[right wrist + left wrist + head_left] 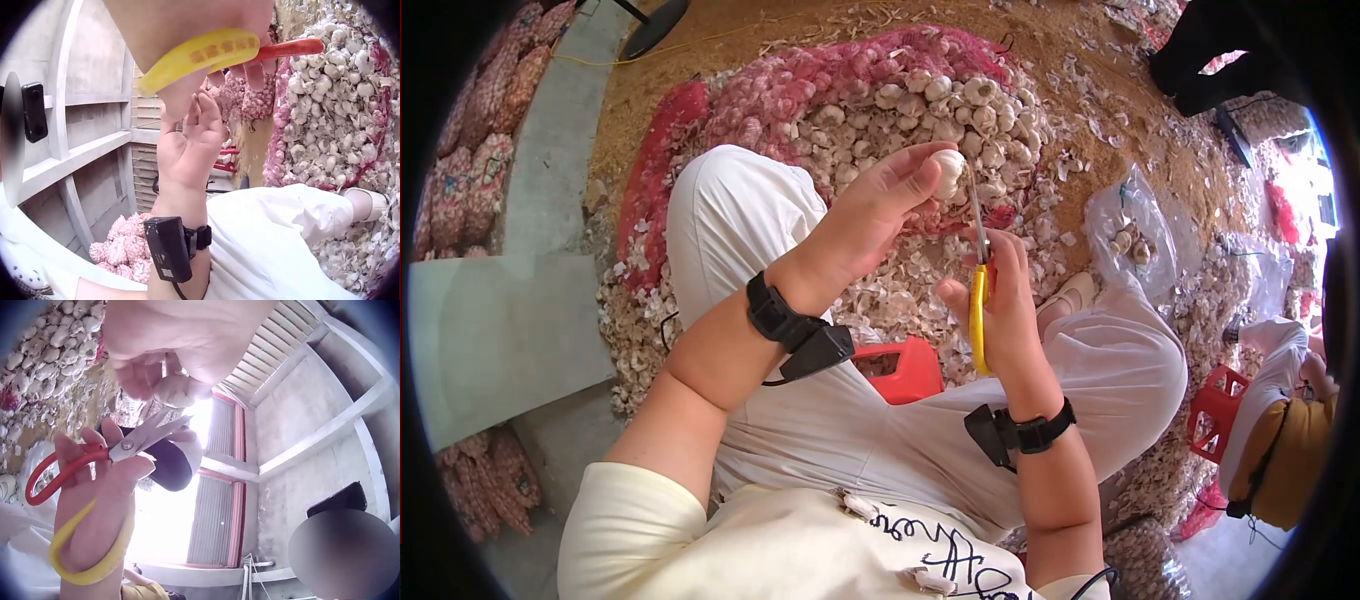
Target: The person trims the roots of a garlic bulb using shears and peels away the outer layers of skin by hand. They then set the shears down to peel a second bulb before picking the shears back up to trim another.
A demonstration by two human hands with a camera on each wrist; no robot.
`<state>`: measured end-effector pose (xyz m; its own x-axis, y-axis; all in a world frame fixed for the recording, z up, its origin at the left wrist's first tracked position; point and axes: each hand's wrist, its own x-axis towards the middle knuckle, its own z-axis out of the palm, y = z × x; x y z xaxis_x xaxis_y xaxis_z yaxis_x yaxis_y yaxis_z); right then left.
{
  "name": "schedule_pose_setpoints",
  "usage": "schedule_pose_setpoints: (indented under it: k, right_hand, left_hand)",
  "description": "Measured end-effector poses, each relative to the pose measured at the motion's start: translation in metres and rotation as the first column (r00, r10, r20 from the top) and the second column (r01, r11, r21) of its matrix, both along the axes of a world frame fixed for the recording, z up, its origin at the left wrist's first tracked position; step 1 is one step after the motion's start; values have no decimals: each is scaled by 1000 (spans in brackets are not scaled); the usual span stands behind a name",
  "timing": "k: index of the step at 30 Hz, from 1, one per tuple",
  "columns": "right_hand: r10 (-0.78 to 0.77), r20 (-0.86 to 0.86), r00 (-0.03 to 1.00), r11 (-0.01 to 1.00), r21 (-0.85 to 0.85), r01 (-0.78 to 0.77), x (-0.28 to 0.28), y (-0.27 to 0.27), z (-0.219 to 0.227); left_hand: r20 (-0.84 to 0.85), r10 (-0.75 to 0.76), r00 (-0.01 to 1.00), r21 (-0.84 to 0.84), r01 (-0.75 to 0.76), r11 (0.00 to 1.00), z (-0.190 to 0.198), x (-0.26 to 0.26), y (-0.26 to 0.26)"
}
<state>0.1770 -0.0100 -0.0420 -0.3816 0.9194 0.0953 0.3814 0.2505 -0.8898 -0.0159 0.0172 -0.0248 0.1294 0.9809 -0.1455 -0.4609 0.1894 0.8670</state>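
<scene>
My left hand [868,215] grips a white garlic bulb [948,174] between thumb and fingers, above the heap. In my right hand [1012,325] is a pair of scissors [978,325] with one yellow and one red handle, its blades pointing up beside the bulb. The left wrist view shows the scissor blades [142,439] parted, tips close under the bulb [175,392]. The yellow loop passes around the base of the right thumb, and the fingers curl at the red handle. In the right wrist view the blades and the bulb are hidden.
Garlic bulbs [870,125] lie heaped on a pink mesh bag [750,95] in front of me. Loose peelings [880,290] cover the ground around my legs. A red plastic stool [918,372] is between my knees. A clear bag [1135,230] sits right, near another seated person [1280,460].
</scene>
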Motion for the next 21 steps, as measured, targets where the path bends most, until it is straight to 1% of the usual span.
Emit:
schedule_pose_setpoints:
  k: [2, 4, 6, 7, 8, 9, 10, 12, 14, 16, 17, 18, 19, 20, 21]
  right_hand:
    - [13, -9, 1000, 1000, 29, -13, 0, 0, -2]
    - [6, -1, 1000, 1000, -15, -6, -1, -1, -1]
    - [0, 15, 1000, 1000, -31, 1, 0, -1, 0]
    - [-5, 29, 1000, 999, -47, 7, 0, -1, 0]
    - [-6, 31, 999, 999, -46, 8, 1, -1, 0]
    - [-13, 35, 999, 1000, -18, 13, 1, -2, 0]
    - [-20, 38, 999, 1000, 10, 19, 1, -2, 1]
    - [-23, 66, 998, 1000, 1, 23, 1, -1, 7]
    - [-23, 94, 995, 1000, -9, 24, 1, -1, 11]
    - [-36, 74, 997, 998, -49, 39, 1, -1, 12]
    - [-36, 74, 997, 998, -49, 40, 0, -1, 12]
    - [-46, 82, 996, 993, -104, 54, 0, -1, 12]
    - [-56, 90, 994, 985, -159, 69, 0, -1, 13]
    - [-57, 92, 994, 985, -158, 71, 0, 0, 16]
    - [-49, 119, 992, 965, -250, 78, -1, 1, 24]
  left_hand:
    - [24, 0, 1000, -4, 0, 1000, -3, 2, 0]
    - [48, -1, 999, -7, 1, 1000, -1, 4, -1]
    - [-91, 22, 996, 39, -18, 999, 3, 7, -5]
    - [-89, 21, 996, 41, -18, 999, 5, 9, -6]
    - [-126, 19, 992, 54, -12, 998, 7, 10, -7]
    - [-164, 16, 986, 67, -5, 998, 8, 12, -8]
    - [-162, 15, 987, 69, -4, 998, 8, 14, -8]
    - [-212, 58, 976, 156, -25, 988, 7, 16, -9]
    - [-232, 67, 970, 159, -30, 987, 7, 17, -10]
    - [-255, 75, 964, 161, -35, 986, 7, 15, -10]
    - [-294, 80, 953, 160, -34, 986, 8, 15, -11]
    - [-332, 85, 939, 160, -32, 987, 8, 14, -11]
    - [-331, 83, 940, 160, -31, 987, 7, 14, -11]
    - [-343, 120, 931, 200, -53, 978, 5, 14, -10]
    - [-354, 158, 922, 241, -74, 968, 4, 14, -9]
